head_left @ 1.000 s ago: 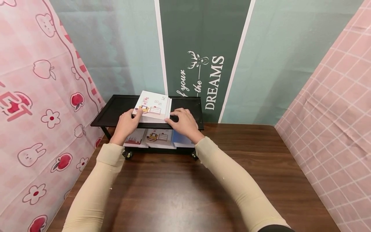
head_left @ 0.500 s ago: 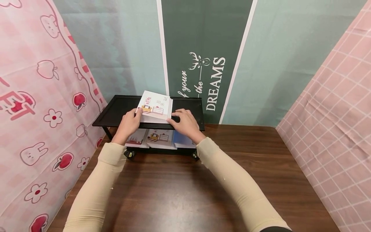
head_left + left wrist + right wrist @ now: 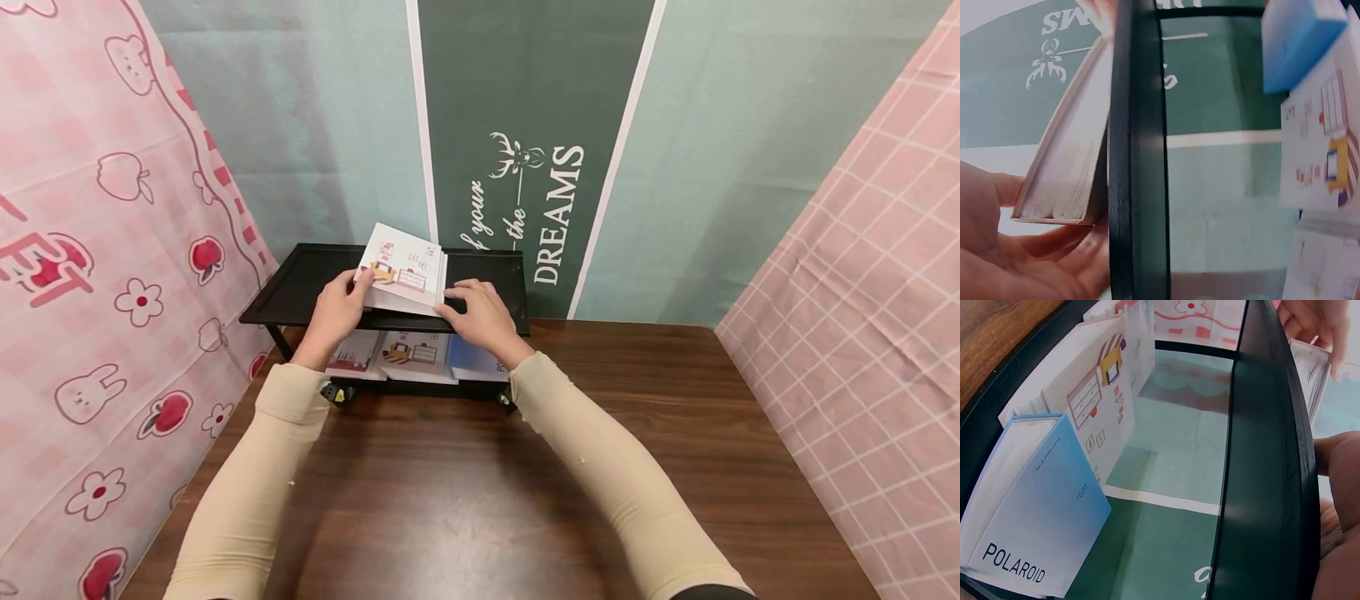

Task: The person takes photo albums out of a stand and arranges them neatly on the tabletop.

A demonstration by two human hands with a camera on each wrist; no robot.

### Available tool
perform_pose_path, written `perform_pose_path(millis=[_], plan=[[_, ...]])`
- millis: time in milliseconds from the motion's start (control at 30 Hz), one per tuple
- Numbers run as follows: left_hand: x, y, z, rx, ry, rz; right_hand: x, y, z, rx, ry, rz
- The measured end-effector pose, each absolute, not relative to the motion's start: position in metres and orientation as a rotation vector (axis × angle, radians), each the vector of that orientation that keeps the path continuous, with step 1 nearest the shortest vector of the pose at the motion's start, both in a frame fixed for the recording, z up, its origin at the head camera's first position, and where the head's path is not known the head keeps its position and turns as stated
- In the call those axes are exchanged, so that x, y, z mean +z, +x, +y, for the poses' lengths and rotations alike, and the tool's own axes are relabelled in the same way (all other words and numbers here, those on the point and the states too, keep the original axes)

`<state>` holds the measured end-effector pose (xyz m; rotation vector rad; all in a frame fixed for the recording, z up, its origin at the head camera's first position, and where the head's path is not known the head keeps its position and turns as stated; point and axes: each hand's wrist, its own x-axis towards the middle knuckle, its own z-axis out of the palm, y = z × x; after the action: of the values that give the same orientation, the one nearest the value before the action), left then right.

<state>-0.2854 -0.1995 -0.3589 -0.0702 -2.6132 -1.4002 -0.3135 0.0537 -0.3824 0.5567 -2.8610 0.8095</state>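
White album (image 3: 401,260) — at black rack's upper shelf (image 3: 300,287); lies at 2 o'clock from left hand (image 3: 336,310), 10 o'clock from right hand (image 3: 483,315) | long axis unclear; near edge slants 9:30–3:30 | left grips its 9-o'clock end; right touches the 4-o'clock corner, grip unclear — neither nearer

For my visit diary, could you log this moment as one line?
left hand: grips book; right hand: touches book's edge; book: tilted over upper shelf; lower shelf: more books
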Motion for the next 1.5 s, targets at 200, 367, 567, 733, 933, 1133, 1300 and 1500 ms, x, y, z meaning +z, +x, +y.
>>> perform_pose_path(millis=[200, 367, 567, 733, 933, 1133, 1300, 1500], plan=[[-0.360, -0.285, -0.200, -1.874, -0.055, -2.412, -0.382, -0.314, 0.053, 0.828, 0.559, -2.864], [-0.363, -0.286, -0.197, -2.092, -0.032, -2.249, -0.381, -0.315, 0.054, 0.884, 0.552, -2.855], [-0.364, -0.286, -0.190, -2.266, -0.008, -2.084, -0.380, -0.315, 0.058, 1.032, 0.527, -2.839], [-0.369, -0.283, -0.183, -2.318, -0.005, -2.019, -0.381, -0.313, 0.061, 1.164, 0.468, -2.829], [-0.373, -0.278, -0.177, -2.356, 0.058, -1.940, -0.382, -0.310, 0.062, 1.210, 0.448, -2.839], [-0.374, -0.275, -0.175, -2.355, 0.087, -1.907, -0.380, -0.310, 0.061, 1.223, 0.424, -2.820], [-0.375, -0.273, -0.175, -2.386, 0.073, -1.857, -0.376, -0.311, 0.060, 1.216, 0.426, -2.795], [-0.377, -0.271, -0.173, -2.400, 0.020, -1.790, -0.378, -0.312, 0.059, 1.245, 0.416, -2.743]])
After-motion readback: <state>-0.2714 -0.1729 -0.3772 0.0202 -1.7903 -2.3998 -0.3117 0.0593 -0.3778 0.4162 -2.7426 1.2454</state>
